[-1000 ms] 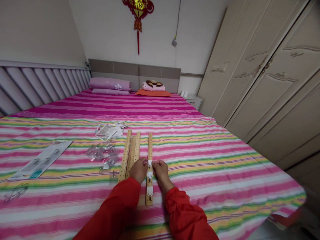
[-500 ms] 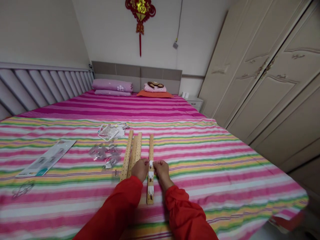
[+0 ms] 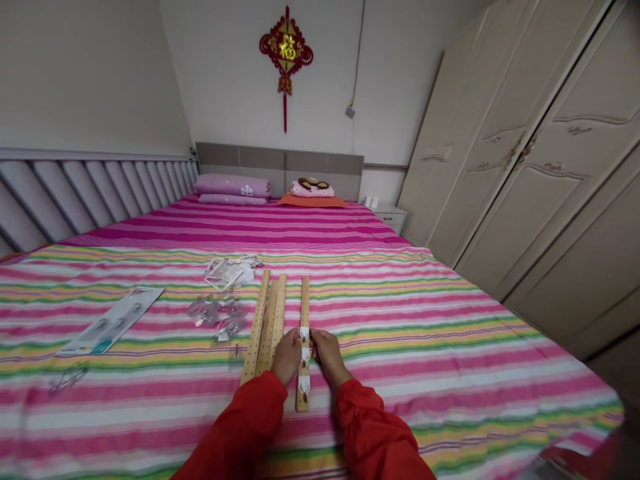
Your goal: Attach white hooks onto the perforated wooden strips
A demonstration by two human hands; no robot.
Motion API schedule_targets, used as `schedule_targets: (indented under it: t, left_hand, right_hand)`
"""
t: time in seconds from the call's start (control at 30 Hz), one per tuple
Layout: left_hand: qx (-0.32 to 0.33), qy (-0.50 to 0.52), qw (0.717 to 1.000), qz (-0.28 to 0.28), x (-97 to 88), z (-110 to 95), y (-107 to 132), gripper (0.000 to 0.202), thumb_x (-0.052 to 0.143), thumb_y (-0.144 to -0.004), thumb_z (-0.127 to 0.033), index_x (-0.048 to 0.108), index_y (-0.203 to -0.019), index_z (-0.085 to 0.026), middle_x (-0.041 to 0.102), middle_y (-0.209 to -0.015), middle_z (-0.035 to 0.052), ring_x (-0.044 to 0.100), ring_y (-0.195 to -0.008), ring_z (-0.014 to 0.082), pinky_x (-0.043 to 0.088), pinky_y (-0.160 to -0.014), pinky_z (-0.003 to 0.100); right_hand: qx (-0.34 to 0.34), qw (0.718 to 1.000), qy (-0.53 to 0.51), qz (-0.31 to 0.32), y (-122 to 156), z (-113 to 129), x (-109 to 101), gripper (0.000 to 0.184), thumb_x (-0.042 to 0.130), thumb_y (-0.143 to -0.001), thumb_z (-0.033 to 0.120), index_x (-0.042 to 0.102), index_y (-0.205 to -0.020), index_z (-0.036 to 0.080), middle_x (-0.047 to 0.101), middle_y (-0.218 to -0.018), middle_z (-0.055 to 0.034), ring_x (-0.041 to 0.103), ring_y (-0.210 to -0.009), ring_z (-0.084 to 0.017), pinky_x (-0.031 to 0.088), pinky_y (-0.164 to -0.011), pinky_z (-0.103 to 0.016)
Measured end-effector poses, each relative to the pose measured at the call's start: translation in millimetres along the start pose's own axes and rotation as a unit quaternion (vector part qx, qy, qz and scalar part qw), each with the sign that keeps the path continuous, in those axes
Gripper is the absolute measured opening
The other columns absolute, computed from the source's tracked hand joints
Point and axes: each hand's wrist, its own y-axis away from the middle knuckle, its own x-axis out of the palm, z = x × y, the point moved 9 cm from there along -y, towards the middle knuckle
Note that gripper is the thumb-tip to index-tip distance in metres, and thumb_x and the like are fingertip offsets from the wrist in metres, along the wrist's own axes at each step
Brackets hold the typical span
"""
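A narrow wooden strip (image 3: 305,303) lies lengthwise before me on the striped sheet. Three white hooks (image 3: 304,385) with metal loops sit in a row along its nearer half. From the left side, my left hand (image 3: 287,357) grips the strip's edge beside the upper hooks, fingers closed. My right hand (image 3: 327,355) is curled against the opposite edge at the same height, thumb and fingers bent in. Just left of my left hand lie several perforated wooden strips (image 3: 257,327) side by side, their near ends partly behind my hand and sleeve.
Clear plastic hook pieces (image 3: 220,313) and torn packaging (image 3: 233,271) lie left of the strips. Farther left are a long blister card (image 3: 115,320) and a thin looped item (image 3: 69,377). Folded bedding (image 3: 233,187) lies by the headboard; a wardrobe (image 3: 500,153) stands right.
The view has tilted up slightly, so everything appears lower. My fingers have shifted from the sides of the farthest hook to the strip's edges. The hooks keep their places on the strip.
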Motion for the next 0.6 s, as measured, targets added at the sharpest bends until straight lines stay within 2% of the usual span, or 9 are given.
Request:
schedule_targets:
  t: [0.23, 0.4, 0.47, 0.5, 0.6]
  left_hand:
    - [0.014, 0.055, 0.998, 0.029, 7.0, -5.3, 22.8, 0.020, 0.050, -0.077, -0.016, 0.066, -0.089, -0.019, 0.071, -0.082, 0.0034, 0.065, -0.079, 0.0171, 0.050, -0.072, 0.026]
    - [0.024, 0.114, 0.988, 0.100, 8.4, -4.4, 46.7, 0.022, 0.052, -0.076, -0.021, 0.067, -0.091, -0.021, 0.072, -0.085, 0.0046, 0.066, -0.084, 0.0191, 0.051, -0.077, 0.029]
    - [0.022, 0.129, 0.986, 0.099, -5.9, -0.4, 49.2, 0.023, 0.055, -0.074, -0.023, 0.068, -0.092, -0.020, 0.072, -0.090, 0.0062, 0.065, -0.090, 0.0199, 0.050, -0.082, 0.030]
    - [0.020, 0.134, 0.987, 0.084, -18.8, 3.8, 47.5, 0.024, 0.056, -0.073, -0.025, 0.067, -0.094, -0.019, 0.072, -0.093, 0.0070, 0.065, -0.091, 0.0203, 0.050, -0.083, 0.031]
    - [0.030, 0.114, 0.993, -0.014, -78.0, 24.3, 32.9, 0.029, 0.057, -0.071, -0.033, 0.067, -0.093, -0.018, 0.072, -0.092, 0.0068, 0.065, -0.086, 0.0209, 0.051, -0.078, 0.032]
  right_hand:
    - [-0.001, 1.000, 0.024, 0.019, 17.5, 0.7, -4.0, 0.039, 0.061, -0.069, 0.047, 0.052, -0.044, 0.019, 0.040, -0.026, 0.0065, 0.030, -0.026, -0.008, 0.020, -0.033, -0.022]
    - [0.003, 0.999, 0.036, 0.037, 32.1, -5.8, -9.4, 0.041, 0.062, -0.069, 0.051, 0.052, -0.045, 0.020, 0.041, -0.026, 0.0056, 0.033, -0.025, -0.009, 0.020, -0.032, -0.022]
    - [0.010, 0.999, 0.032, 0.040, 34.5, -8.4, -11.4, 0.042, 0.062, -0.069, 0.053, 0.053, -0.047, 0.019, 0.043, -0.027, 0.0054, 0.034, -0.025, -0.009, 0.021, -0.032, -0.022]
    - [0.014, 0.999, 0.026, 0.039, 34.9, -9.5, -12.2, 0.042, 0.063, -0.068, 0.054, 0.054, -0.049, 0.018, 0.045, -0.029, 0.0052, 0.035, -0.025, -0.008, 0.021, -0.032, -0.022]
    - [0.019, 0.999, 0.002, 0.034, 34.4, -11.4, -13.7, 0.041, 0.067, -0.064, 0.056, 0.058, -0.056, 0.016, 0.052, -0.038, 0.0046, 0.037, -0.026, -0.007, 0.022, -0.030, -0.020]
